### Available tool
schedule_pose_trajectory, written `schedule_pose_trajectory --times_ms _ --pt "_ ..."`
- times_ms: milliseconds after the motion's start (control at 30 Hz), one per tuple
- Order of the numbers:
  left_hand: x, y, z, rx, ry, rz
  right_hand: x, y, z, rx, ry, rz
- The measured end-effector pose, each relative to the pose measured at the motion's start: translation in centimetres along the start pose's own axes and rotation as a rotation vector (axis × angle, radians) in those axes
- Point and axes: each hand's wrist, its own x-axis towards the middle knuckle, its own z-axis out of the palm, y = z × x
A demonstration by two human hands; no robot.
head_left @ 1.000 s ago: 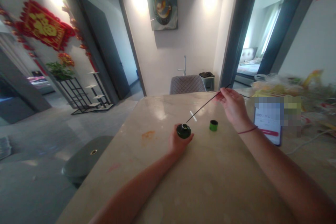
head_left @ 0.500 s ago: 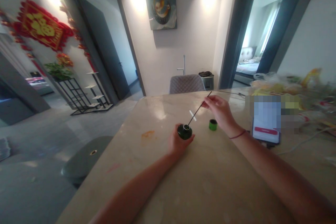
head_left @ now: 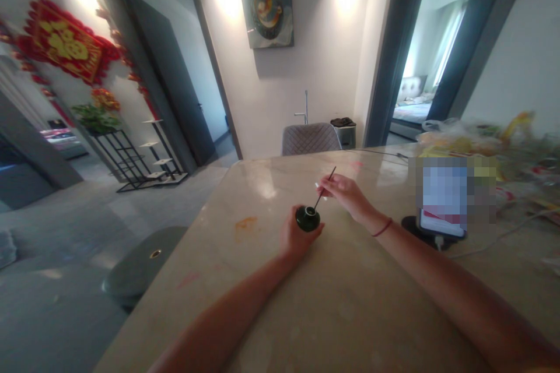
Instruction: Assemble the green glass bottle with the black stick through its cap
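Observation:
My left hand [head_left: 296, 237] is wrapped round a small dark green bottle [head_left: 307, 218] standing upright on the beige marble table [head_left: 341, 303]. Just right of the bottle, my right hand [head_left: 343, 193] pinches a thin dark stick [head_left: 324, 184]. The stick slants down to the left, and its lower end is inside the bottle's mouth. Only a short length shows above my fingers. My right hand hides the spot where the green cap lay earlier.
A phone on a black stand [head_left: 441, 210] is at the right, with a white cable [head_left: 494, 242] trailing from it. Bags and packets [head_left: 485, 140] pile up at the far right. A grey chair [head_left: 311, 139] stands at the table's far end. A round stool [head_left: 140, 268] sits on the left.
My right hand has moved left and down toward the bottle, pushing the stick deep into it. The green cap is now out of sight behind that hand. My left hand stayed put.

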Motion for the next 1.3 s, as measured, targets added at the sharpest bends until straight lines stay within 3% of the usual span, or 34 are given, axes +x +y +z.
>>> schedule_pose_trajectory --times_ms 233,533,667,867,967,1100,1300 --pt "0.1 0.0 0.1 0.002 0.045 -0.050 1.0 3.1 -1.4 0.065 0.044 0.077" --pt "0.1 0.1 -0.1 0.000 0.038 -0.049 0.8 2.9 -1.2 -0.067 -0.055 0.014" --pt "0.0 0.0 0.0 0.006 0.044 -0.041 1.8 4.4 -1.7 -0.366 -0.026 -0.037" --pt "-0.3 0.1 0.0 0.021 0.024 -0.036 3.2 6.2 -0.9 -1.320 -0.060 -0.098" --pt "-0.3 0.2 0.0 0.024 0.026 -0.040 3.8 6.6 0.2 -1.637 -0.131 -0.046" --pt "-0.3 0.4 -0.1 0.021 0.018 -0.047 4.3 7.0 1.0 -1.721 -0.095 0.142" --pt "-0.3 0.6 -0.2 -0.036 0.027 -0.070 4.3 6.7 0.3 -1.656 -0.070 0.191"
